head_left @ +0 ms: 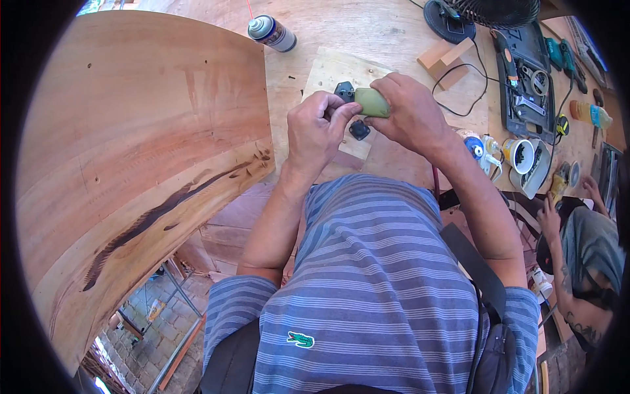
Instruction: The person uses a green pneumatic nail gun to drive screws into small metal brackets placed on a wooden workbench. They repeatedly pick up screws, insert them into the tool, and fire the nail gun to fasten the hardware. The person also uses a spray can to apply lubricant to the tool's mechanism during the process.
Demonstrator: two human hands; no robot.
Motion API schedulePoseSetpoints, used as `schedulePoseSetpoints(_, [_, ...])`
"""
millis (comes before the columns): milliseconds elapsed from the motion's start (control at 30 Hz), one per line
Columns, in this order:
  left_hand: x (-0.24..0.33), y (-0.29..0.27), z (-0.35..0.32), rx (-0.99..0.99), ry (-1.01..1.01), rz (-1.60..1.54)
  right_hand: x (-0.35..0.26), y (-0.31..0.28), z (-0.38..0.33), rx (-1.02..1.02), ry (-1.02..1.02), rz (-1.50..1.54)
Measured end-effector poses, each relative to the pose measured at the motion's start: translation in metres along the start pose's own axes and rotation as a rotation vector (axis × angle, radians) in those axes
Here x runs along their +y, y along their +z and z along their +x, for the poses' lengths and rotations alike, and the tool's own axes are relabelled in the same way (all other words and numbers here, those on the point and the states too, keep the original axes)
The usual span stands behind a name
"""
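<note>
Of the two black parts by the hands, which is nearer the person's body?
The black part on the near side of the green object; the other black part is farther, beside the left hand.

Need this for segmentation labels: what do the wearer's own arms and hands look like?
Left hand and right hand: bare, no gloves; no watch or bracelet visible. Forearms bare, no cables. Short sleeves, blue-grey with thin pale stripes.

Right hand [410, 111] hid green piece [371, 102]'s end | left hand [316, 128] covered part of black plate [344, 89] | fan [495, 9] ran past top edge | dark bits [520, 156] in cup [509, 152] were too small to identify
</note>
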State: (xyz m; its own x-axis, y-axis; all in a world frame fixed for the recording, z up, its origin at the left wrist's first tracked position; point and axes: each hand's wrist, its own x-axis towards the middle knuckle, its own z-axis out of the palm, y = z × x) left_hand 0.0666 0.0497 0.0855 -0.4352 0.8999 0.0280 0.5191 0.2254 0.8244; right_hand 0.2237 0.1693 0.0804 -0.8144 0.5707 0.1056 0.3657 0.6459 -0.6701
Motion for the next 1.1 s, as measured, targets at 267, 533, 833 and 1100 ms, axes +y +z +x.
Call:
schedulePoseSetpoints(267, [-0.005,0.008,-0.004,0.093,0.282,0.134,0.001,-0.001,-0.001,-0.001,-0.002,0.001])
schedulePoseSetpoints(533, [-0.002,0.012,-0.013,0.176,0.114,-0.051,0.001,-0.002,-0.004,0.002,0.018,0.007])
schedulePoseSetpoints(833, [0.001,0.020,-0.010,0.199,0.289,0.021,-0.003,-0.004,-0.013,0.052,0.056,0.041])
schedulePoseSetpoints(1100, [-0.005,0.023,-0.013,0.223,0.292,-0.049,-0.003,-0.009,-0.017,0.015,0.131,0.053])
